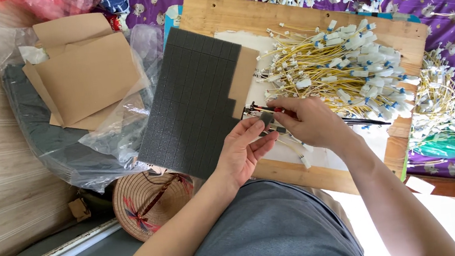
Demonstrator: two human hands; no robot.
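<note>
left hand [242,150] pinches small grey foam square [267,118] just right of grey foam sheet [192,100] | right hand [309,121] grips wire connector [281,129] against it | press square flat, aligned

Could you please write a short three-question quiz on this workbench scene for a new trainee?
1. True or false: the grey foam sheet scored into small squares lies beside the left hand.
2. Which is heaped on the wooden board? A) yellow wires with white connectors B) red buttons C) steel bolts
3. What do the fingertips of the right hand pinch?

Key:
1. True.
2. A, the yellow wires.
3. A small grey foam square, held between both hands.
</note>
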